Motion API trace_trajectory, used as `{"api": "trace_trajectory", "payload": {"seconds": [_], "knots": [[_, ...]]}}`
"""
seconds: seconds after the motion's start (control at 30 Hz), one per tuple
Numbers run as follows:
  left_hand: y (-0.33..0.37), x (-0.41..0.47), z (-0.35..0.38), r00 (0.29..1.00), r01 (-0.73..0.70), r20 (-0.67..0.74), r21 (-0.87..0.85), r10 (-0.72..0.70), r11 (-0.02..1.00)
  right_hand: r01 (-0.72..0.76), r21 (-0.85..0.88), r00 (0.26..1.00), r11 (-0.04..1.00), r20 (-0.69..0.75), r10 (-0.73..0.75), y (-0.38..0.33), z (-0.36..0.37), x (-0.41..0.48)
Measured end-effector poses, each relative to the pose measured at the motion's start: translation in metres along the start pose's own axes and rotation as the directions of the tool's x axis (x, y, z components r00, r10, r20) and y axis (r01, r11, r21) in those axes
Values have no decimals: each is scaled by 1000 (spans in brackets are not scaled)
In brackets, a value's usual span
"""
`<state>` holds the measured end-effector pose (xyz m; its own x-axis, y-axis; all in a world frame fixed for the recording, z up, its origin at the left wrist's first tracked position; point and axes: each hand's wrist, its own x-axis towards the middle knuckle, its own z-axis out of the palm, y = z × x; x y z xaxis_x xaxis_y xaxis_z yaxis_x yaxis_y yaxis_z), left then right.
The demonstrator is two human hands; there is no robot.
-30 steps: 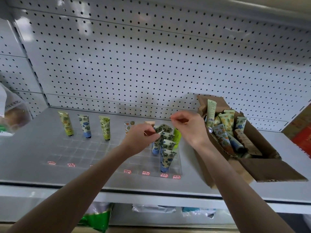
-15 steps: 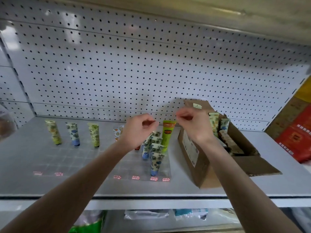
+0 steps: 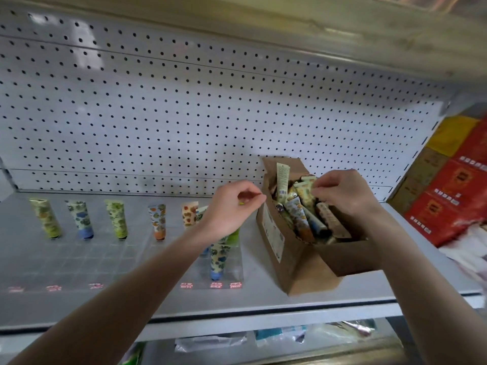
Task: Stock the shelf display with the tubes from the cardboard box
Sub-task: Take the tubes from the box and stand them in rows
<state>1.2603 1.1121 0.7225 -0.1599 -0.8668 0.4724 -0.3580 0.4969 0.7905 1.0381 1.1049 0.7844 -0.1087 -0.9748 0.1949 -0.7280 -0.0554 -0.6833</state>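
Your right fingers (image 3: 320, 189) pinch a tube (image 3: 305, 193) in the cardboard box (image 3: 274, 233); yanking may drag out neighbours (image 3: 297, 219). Left fingers (image 3: 253, 198), curled empty, could topple standing tubes (image 3: 220, 259) just below.

Inventory, one shelf (image 3: 263, 301):

- Cardboard box (image 3: 274, 233): one, top open.
- Boxed tubes (image 3: 296, 214): at least six can be told apart. The pile overlaps, so there is no exact total.
- Standing tubes (image 3: 117, 218): eight in sight. Five show fully in the back row and a sixth is half hidden behind the left wrist. Two more stand in the rightmost column. Any behind the forearm cannot be counted.
- Red price labels (image 3: 216, 285): six visible along the display front, three to the left of the forearm and three to the right.
- Hands: two, left hand (image 3: 232, 206) and right hand (image 3: 342, 191).
- Stacked cartons (image 3: 458, 177), far right: one yellow and several red, too blurred for a firm number.
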Motion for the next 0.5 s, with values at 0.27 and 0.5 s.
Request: {"api": "trace_trajectory", "payload": {"seconds": [0.27,0.5], "knots": [[2,6,22,1000,0,31,-9,0,1000,-100,-240,989,966,80,123,24,-14,6],[1,10,22,1000,14,27,-12,-14,1000,-97,-546,936,832,234,263,27,-3,10]]}}
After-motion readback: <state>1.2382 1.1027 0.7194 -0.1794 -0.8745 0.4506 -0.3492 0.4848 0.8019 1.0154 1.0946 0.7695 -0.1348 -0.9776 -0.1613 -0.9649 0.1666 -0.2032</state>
